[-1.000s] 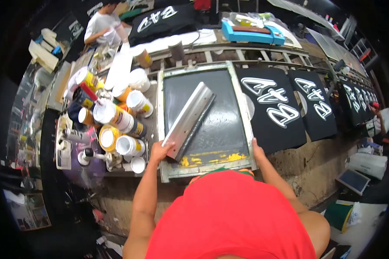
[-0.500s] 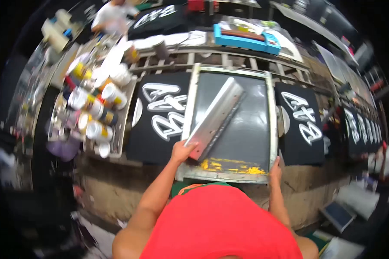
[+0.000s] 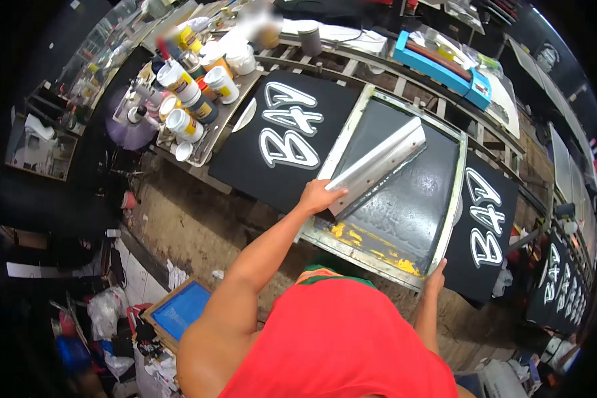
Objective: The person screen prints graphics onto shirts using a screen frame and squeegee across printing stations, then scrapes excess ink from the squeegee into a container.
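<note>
Left hand [image 3: 317,197] closed around the near part of the screen frame's left rail, its thumb laid over towards the lower end of the squeegee; the fingers beneath are hidden. That arm reaches forward and to the right, elbow slightly bent, forearm slanting up to the rail. Right hand [image 3: 435,277] grips the frame's near right corner from the outside, thumb pointing forward along the edge and the other fingers mostly out of sight; the forearm rises close beside the red top [image 3: 345,331], which covers part of that arm.

Between the hands, the screen frame [image 3: 344,141] sits askew, its far end swung to the left. Yellow ink [image 3: 406,266] streaks the near end of its dark mesh [image 3: 414,205]. The squeegee [image 3: 381,159] lies diagonally on the mesh, far end to the right. Whether the frame touches what is below cannot be told.

On either side lie a left black panel [image 3: 288,129] and a right black panel [image 3: 481,212], both with white lettering. Farther left, paint tubs [image 3: 186,125] crowd together; beyond the frame stands a blue tray [image 3: 438,69].
</note>
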Available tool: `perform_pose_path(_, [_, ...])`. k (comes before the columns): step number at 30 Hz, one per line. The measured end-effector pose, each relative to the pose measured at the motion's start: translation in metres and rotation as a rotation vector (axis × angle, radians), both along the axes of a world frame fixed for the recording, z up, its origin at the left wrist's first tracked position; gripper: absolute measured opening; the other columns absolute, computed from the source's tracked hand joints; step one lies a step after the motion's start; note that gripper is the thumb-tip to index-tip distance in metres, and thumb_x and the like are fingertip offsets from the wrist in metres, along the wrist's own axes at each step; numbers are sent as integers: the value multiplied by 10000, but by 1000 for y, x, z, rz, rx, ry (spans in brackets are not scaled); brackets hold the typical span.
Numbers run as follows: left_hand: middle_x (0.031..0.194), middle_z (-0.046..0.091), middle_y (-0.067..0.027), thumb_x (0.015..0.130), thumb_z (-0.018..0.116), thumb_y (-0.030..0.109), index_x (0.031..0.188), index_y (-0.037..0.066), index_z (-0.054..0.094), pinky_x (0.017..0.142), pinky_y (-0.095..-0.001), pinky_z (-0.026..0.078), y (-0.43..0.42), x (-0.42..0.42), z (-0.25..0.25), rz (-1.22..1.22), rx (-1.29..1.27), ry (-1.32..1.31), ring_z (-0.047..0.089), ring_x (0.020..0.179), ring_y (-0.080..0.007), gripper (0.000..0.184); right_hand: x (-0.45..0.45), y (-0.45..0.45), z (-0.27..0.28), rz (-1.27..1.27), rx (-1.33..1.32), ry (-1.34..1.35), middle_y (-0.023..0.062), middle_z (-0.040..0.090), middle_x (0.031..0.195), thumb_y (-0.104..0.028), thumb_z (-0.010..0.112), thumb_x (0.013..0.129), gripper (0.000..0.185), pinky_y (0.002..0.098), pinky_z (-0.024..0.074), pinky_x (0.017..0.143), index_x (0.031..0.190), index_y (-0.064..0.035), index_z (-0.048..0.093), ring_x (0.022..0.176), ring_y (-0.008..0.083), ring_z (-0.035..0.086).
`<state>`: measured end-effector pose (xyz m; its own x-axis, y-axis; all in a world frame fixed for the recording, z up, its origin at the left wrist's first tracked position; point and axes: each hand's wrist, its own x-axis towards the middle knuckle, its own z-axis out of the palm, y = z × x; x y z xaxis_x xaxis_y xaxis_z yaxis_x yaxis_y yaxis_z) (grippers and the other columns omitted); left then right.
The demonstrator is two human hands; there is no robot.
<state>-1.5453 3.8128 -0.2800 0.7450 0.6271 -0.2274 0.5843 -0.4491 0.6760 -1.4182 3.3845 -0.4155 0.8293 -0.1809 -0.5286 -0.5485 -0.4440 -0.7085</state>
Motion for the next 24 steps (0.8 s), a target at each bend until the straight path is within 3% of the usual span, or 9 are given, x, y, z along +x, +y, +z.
perform_pose_path(2, [769, 735, -177, 783, 777, 581, 1002, 35, 783, 733, -425, 549, -1, 2, -9, -8, 7, -65, 737, 769, -321, 588, -2, 5, -3, -116, 9, -211, 218, 663, 1111, -622, 449, 1025, 717, 430, 460, 934, 1099, 64, 643, 1018, 336, 621])
perform_pose_path(5, [775, 741, -165, 783, 780, 574, 1007, 44, 785, 729, -422, 549, 0, 4, -21, -24, 21, -101, 740, 769, -310, 575, -6, 4, 3, 13, -85, -252, 189, 648, 1081, -590, 483, 1027, 636, 424, 460, 924, 1089, 23, 638, 986, 325, 607])
perform_pose_path(13, [792, 748, -156, 797, 770, 561, 1004, 81, 796, 760, -402, 556, 9, 11, -72, -25, -25, -87, 745, 791, -312, 523, 8, 9, -49, 48, -257, -143, 250, 674, 1154, -638, 469, 1002, 719, 456, 467, 918, 1089, 39, 696, 1052, 382, 629])
perform_pose_path(15, [794, 746, -163, 806, 760, 557, 1005, 79, 793, 773, -413, 554, 12, 12, -78, -62, 101, -40, 742, 816, -332, 519, 11, 8, -53, 46, -282, -158, 263, 672, 1169, -650, 464, 997, 739, 461, 468, 920, 1090, 42, 705, 1065, 390, 630])
perform_pose_path(18, [809, 746, -170, 802, 757, 563, 1004, 80, 791, 784, -428, 552, 9, 12, -79, -65, 23, -27, 735, 830, -355, 525, 10, 8, -31, 58, -230, -57, 223, 699, 1112, -633, 488, 997, 711, 449, 484, 914, 1125, 34, 698, 1005, 364, 651])
perform_pose_path(21, [835, 746, -181, 792, 766, 558, 1006, 82, 790, 771, -428, 550, 15, 11, -86, -114, 44, -62, 730, 841, -368, 523, 23, 5, -19, -6, -138, -187, 173, 723, 1029, -566, 564, 993, 630, 436, 502, 889, 1139, 35, 678, 932, 327, 670])
perform_pose_path(22, [835, 746, -181, 792, 766, 558, 1006, 82, 790, 771, -428, 550, 17, 10, -81, -105, 44, -55, 730, 841, -368, 523, 43, -9, -26, 36, -98, -85, 159, 724, 1014, -487, 623, 982, 559, 430, 505, 896, 1157, 43, 661, 934, 303, 671])
perform_pose_path(23, [816, 730, -191, 791, 761, 577, 936, 69, 767, 922, -493, 466, 20, 8, -68, -94, -10, -8, 708, 850, -391, 528, 57, -10, -34, 78, -46, 18, 145, 725, 999, -407, 682, 971, 503, 423, 509, 903, 1174, 51, 643, 936, 279, 671])
perform_pose_path(24, [797, 715, -201, 789, 757, 596, 867, 57, 744, 1073, -559, 383, 23, 10, -54, -83, -74, 41, 687, 859, -414, 545, 73, -6, -24, 201, -110, -136, 170, 705, 1072, -323, 731, 935, 471, 421, 494, 942, 1204, 49, 626, 1005, 290, 658])
